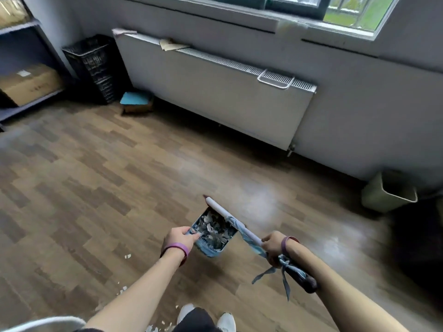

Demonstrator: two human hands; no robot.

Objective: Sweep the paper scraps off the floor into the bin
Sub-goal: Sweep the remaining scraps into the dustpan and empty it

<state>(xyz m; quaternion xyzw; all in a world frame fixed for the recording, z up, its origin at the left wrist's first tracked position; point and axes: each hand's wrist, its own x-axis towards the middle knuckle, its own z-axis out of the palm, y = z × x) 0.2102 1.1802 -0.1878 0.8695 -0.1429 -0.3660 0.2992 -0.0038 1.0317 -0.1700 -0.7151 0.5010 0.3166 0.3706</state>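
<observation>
pinching the dustpan [211, 251] rim, left hand [179, 238]; right hand [273, 246] grips the pole [223, 210] beside.

White radiator [215, 99] under window [335, 7], black basket [96, 65] beside shelf [20, 28].

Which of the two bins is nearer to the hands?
The pale green bin by the right wall; the tall black bin stands farther off, in the left corner.

No legible text anywhere.
</observation>
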